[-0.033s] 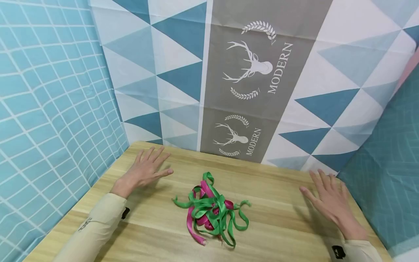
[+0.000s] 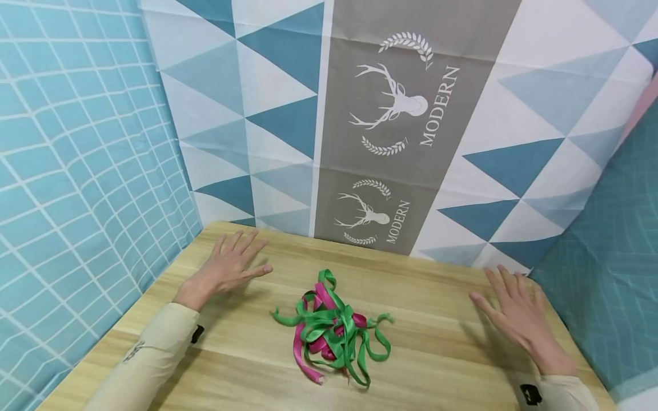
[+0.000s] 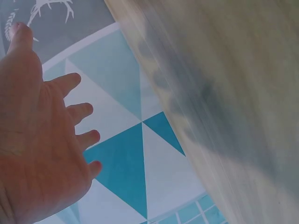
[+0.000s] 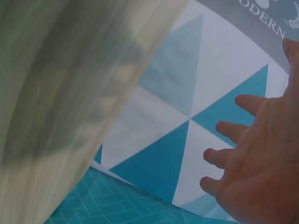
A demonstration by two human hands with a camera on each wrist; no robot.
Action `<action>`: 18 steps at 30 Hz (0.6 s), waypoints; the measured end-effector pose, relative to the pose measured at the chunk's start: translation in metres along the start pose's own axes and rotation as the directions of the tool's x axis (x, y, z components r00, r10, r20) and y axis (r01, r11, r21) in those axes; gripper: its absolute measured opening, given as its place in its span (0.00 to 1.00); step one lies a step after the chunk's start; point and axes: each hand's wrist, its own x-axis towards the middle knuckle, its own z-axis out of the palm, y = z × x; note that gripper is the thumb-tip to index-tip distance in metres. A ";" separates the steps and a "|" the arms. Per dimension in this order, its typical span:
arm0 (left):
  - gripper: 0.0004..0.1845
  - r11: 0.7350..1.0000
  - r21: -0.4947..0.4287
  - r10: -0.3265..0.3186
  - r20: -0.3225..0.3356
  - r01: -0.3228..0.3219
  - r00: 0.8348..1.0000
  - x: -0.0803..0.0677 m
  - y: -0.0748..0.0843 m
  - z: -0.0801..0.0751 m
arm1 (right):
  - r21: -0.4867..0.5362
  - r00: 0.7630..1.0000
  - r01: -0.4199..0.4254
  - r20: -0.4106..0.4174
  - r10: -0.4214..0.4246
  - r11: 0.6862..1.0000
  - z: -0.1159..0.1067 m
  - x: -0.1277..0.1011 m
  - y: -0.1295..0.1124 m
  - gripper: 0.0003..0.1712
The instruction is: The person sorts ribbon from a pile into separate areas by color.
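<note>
A tangled heap of green ribbon [image 2: 349,331] and magenta ribbon [image 2: 299,348] lies near the middle of the wooden table [image 2: 432,365]. Loose ends stick out to both sides and toward the front. To the left of the heap, my left hand [image 2: 223,268] is held over the table with fingers spread and nothing in it. On the far right, my right hand [image 2: 519,314] is likewise spread and holds nothing. Both wrist views show a bare palm, and the table carries each hand's shadow. Neither hand touches the ribbons.
A patterned cloth [image 2: 370,142] with deer heads and triangles hangs along the table's back edge. A blue grid curtain [image 2: 77,160] borders the left side, and a teal cloth [image 2: 606,274] borders the right. Black bands show at both wrists.
</note>
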 end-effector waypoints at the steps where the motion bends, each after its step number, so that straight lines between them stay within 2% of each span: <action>1: 0.45 1.000 -0.003 0.000 0.005 0.000 1.000 0.000 0.001 0.000 | 0.003 1.000 -0.001 0.004 0.001 1.000 0.000 0.000 -0.001 0.48; 7: 0.44 0.999 -0.050 0.021 0.032 -0.019 0.999 -0.001 0.012 -0.004 | 0.035 1.000 0.015 0.019 -0.016 0.999 -0.004 0.002 -0.013 0.46; 11: 0.42 0.995 -0.073 0.072 0.044 -0.068 0.996 0.003 0.026 -0.011 | 0.087 0.999 0.024 0.039 -0.027 0.996 -0.011 0.006 -0.031 0.44; 14: 0.37 0.982 -0.124 0.153 0.060 -0.145 0.986 0.006 0.045 -0.014 | 0.131 0.997 0.057 0.046 -0.064 0.990 -0.012 0.009 -0.054 0.40; 18: 0.25 0.946 -0.192 0.281 0.074 -0.262 0.957 0.009 0.080 -0.013 | 0.198 0.988 0.142 0.033 -0.151 0.970 -0.003 0.011 -0.098 0.33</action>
